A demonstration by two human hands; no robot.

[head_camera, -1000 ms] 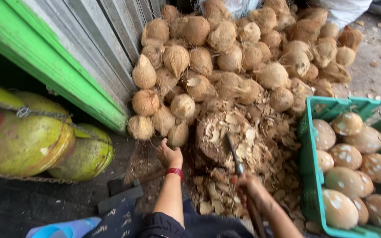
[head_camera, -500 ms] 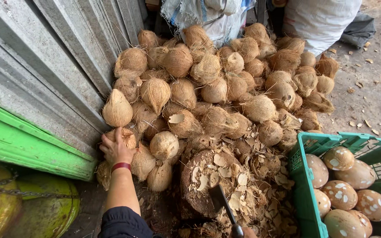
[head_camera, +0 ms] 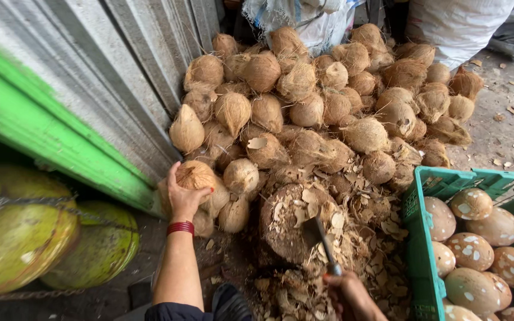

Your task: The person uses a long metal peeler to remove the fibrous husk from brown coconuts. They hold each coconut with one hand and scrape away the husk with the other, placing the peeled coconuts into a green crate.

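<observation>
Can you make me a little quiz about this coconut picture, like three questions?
1. True or false: the left hand is gripping a brown hairy coconut at the edge of the pile.
2. What does the right hand hold? A) a blade tool B) a spoon C) a rope
3. Fill in: the peeled, smooth coconuts lie in a green ____.

Key: 1 true. 2 A, its blade rests over the stump covered in husk chips. 3 crate.
</observation>
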